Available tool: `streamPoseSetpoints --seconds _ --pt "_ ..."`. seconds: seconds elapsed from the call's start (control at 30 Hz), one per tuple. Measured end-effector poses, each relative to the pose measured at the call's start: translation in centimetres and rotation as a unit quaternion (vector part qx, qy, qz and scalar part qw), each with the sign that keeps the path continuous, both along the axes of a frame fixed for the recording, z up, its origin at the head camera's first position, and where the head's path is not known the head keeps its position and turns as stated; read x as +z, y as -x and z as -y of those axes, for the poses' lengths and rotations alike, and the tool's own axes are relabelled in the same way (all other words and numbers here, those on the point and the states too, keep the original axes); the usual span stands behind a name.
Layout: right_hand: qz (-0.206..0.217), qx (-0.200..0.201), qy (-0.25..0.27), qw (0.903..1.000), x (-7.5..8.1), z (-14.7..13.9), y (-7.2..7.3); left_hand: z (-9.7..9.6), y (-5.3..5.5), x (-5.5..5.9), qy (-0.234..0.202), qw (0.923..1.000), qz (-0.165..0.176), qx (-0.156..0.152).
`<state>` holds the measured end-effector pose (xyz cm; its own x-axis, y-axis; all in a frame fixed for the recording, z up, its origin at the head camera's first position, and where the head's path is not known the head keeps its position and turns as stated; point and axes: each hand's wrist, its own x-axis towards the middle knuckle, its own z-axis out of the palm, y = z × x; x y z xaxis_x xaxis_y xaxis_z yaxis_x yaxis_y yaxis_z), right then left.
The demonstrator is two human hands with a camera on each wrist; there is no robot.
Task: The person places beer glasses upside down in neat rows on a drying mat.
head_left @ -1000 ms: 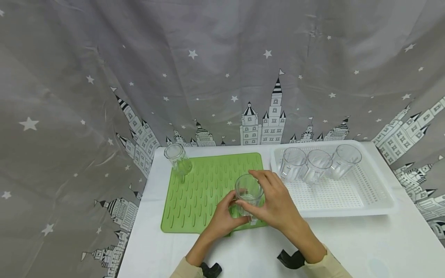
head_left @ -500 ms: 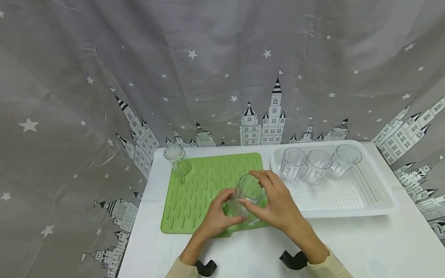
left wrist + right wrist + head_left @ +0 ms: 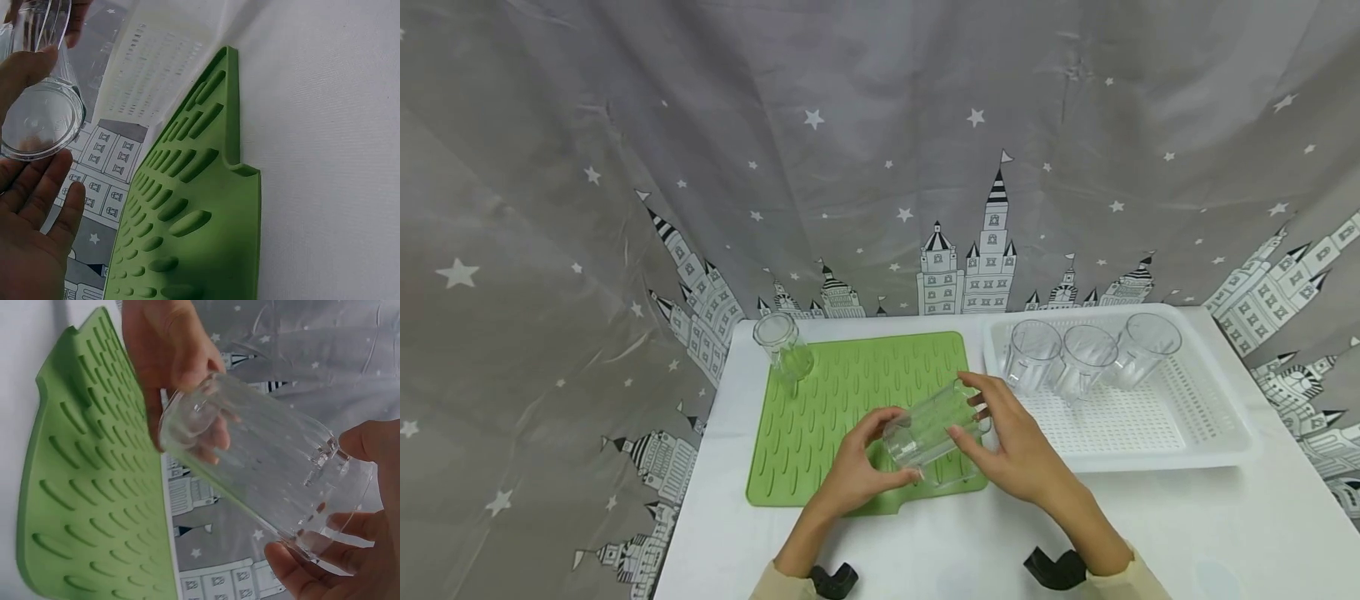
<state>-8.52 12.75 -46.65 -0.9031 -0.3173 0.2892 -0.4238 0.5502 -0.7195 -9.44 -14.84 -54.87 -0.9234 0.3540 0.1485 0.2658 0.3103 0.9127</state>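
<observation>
A clear glass mug (image 3: 925, 432) is tilted nearly onto its side over the green ridged drying mat (image 3: 823, 417), its base toward the left. My left hand (image 3: 852, 468) grips the base end, with the thumb on the near side and fingers on the far side. Around the rim end, my right hand (image 3: 1017, 454) holds it between thumb and fingers. The right wrist view shows the mug (image 3: 250, 453) spanning both hands. In the left wrist view the mug's round base (image 3: 47, 119) faces the camera. Another glass mug (image 3: 784, 346) stands upside down on the mat's far left corner.
A white perforated basket (image 3: 1221, 425) stands at the right. Inside, along its far side, three glass mugs (image 3: 1086, 358) stand upright. Behind the white table (image 3: 715, 517) hangs a grey curtain (image 3: 865, 125) printed with castles and stars.
The held mug has tipped from mouth-up to nearly horizontal, its base swinging left and its rim right. My left hand has shifted left and my right hand slightly right.
</observation>
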Motion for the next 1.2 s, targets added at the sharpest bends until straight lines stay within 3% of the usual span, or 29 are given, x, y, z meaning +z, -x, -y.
streamPoseSetpoints --seconds 0.23,0.4,0.6,0.7,1.2 --pt "0.076 0.018 0.031 0.9965 -1.1 -0.9 0.0 0.6 -0.3 1.0 -0.023 0.9997 0.001 0.008" --pt "0.104 0.026 0.04 0.9934 -1.8 -1.2 -0.1 1.0 -0.2 1.6 -0.046 0.9985 -0.025 0.016" --pt "0.098 0.041 0.034 0.9937 -2.2 -1.3 -0.2 1.3 0.1 2.3 -0.047 0.9965 -0.066 0.016" --pt "0.09 0.044 0.028 0.9946 -2.3 -1.2 -0.2 1.2 0.2 2.5 -0.04 0.9966 -0.07 0.018" --pt "0.08 0.038 0.029 0.9957 -2.2 -0.9 -0.1 0.6 0.4 2.7 -0.015 0.9984 -0.05 0.021"
